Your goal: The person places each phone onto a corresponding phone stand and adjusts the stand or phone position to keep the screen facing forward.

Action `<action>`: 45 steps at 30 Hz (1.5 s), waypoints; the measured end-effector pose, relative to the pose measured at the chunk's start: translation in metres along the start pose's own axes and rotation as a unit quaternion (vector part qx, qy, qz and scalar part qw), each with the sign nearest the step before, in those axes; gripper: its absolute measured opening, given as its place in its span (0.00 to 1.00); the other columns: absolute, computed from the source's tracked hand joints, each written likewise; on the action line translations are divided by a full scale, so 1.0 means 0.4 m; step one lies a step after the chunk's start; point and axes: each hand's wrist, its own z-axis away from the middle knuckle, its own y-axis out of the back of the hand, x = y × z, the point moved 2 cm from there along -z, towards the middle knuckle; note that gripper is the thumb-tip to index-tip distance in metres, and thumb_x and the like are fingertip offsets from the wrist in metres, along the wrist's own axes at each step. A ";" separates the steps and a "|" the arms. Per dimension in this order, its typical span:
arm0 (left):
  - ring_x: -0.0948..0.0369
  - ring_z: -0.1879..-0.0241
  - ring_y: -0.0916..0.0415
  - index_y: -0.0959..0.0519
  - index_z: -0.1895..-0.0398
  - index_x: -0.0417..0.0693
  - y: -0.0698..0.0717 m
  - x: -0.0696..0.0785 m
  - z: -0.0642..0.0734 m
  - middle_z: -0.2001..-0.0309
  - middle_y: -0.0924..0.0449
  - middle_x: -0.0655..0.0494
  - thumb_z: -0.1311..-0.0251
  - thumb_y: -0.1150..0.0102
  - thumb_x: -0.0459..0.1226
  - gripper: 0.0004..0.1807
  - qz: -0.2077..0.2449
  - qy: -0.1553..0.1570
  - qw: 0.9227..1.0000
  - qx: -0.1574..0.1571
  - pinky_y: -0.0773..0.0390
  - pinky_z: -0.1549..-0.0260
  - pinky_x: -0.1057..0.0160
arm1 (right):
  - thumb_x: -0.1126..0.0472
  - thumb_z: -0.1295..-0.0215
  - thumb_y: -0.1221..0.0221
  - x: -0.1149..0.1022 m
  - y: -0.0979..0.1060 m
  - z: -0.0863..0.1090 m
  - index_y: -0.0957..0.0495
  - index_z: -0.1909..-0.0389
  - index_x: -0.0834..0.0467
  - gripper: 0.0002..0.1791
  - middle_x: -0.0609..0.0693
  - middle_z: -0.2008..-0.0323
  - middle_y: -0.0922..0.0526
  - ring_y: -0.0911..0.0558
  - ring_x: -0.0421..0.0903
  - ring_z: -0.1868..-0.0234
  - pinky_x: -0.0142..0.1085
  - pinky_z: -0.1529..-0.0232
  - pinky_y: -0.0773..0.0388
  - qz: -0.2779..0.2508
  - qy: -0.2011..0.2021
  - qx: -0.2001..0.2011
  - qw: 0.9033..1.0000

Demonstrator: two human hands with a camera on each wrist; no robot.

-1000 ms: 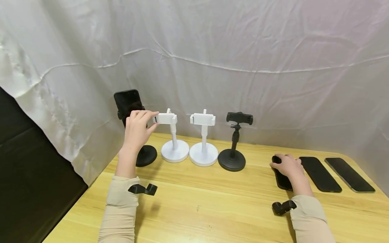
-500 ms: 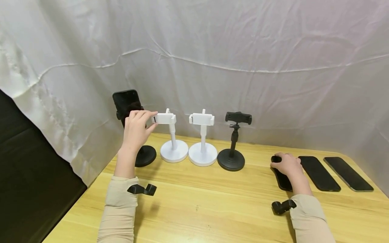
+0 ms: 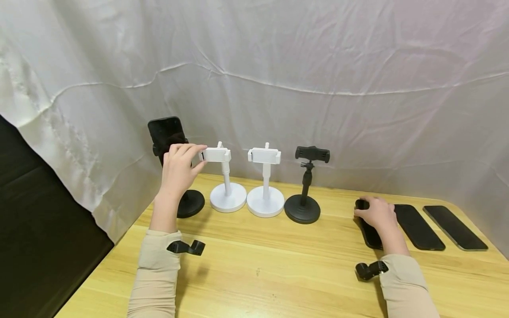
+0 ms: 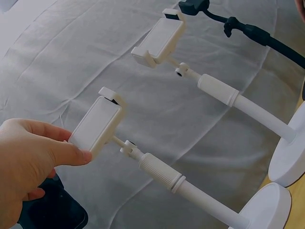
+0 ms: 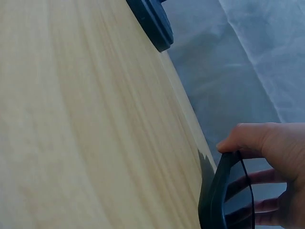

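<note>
In the head view my left hand [image 3: 178,170] pinches the left end of the clamp on a white phone stand [image 3: 228,197]. The left wrist view shows thumb and fingers around the lower end of that clamp [image 4: 97,126]. On the right, my right hand [image 3: 380,214] grips the far end of a black phone [image 3: 370,236], which lies at the left of a row of phones. From the right wrist view, the thumb and fingers hold the phone's [image 5: 217,200] edges, and its raised end casts a shadow on the table. The palm covers part of it.
A second white stand [image 3: 265,202] and a black stand [image 3: 303,210] follow to the right. Behind my left hand, another black stand [image 3: 191,204] holds an upright phone [image 3: 166,132]. Two more phones, one dark [image 3: 420,227] and one silver-edged [image 3: 456,227], lie at the right.
My right hand has shifted slightly away from me, and the far end of the black phone has come up with it. The left hand has kept its pinch on the clamp.
</note>
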 end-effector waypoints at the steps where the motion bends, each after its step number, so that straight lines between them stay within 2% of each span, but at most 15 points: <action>1: 0.48 0.46 0.31 0.19 0.47 0.54 0.000 0.000 0.000 0.49 0.18 0.50 0.46 0.30 0.40 0.20 -0.001 0.000 1.000 -0.001 0.33 0.55 0.45 | 0.50 0.38 0.40 -0.001 0.000 0.001 0.33 0.34 0.64 0.34 0.77 0.36 0.39 0.42 0.81 0.42 0.70 0.49 0.39 -0.002 0.002 0.008 1.000; 8: 0.48 0.45 0.32 0.20 0.44 0.54 -0.005 -0.002 0.003 0.48 0.19 0.50 0.45 0.31 0.41 0.23 -0.007 0.004 1.000 -0.011 0.33 0.54 0.45 | 0.52 0.38 0.40 -0.010 0.006 0.007 0.33 0.34 0.63 0.34 0.77 0.36 0.41 0.43 0.84 0.43 0.70 0.49 0.41 -0.018 0.004 0.038 0.999; 20: 0.48 0.46 0.32 0.20 0.44 0.52 -0.004 0.004 -0.007 0.49 0.19 0.49 0.45 0.31 0.43 0.23 -0.006 -0.009 1.000 0.003 0.33 0.55 0.45 | 0.52 0.38 0.41 -0.017 0.021 0.009 0.33 0.34 0.63 0.34 0.77 0.35 0.42 0.45 0.83 0.41 0.70 0.45 0.44 -0.028 0.007 0.054 0.998; 32: 0.47 0.45 0.32 0.20 0.45 0.51 -0.002 0.006 -0.005 0.47 0.19 0.49 0.44 0.32 0.44 0.22 -0.005 0.013 1.000 -0.021 0.33 0.53 0.45 | 0.54 0.39 0.40 -0.027 0.033 0.009 0.33 0.35 0.61 0.32 0.75 0.33 0.44 0.46 0.83 0.40 0.70 0.44 0.46 -0.042 -0.014 0.089 0.995; 45: 0.48 0.45 0.32 0.21 0.47 0.49 -0.004 0.008 -0.003 0.48 0.19 0.49 0.45 0.31 0.44 0.22 -0.003 0.011 1.000 -0.018 0.33 0.53 0.46 | 0.54 0.38 0.40 -0.034 0.042 0.012 0.34 0.33 0.60 0.33 0.71 0.31 0.43 0.46 0.79 0.37 0.67 0.40 0.45 -0.041 -0.023 0.129 0.991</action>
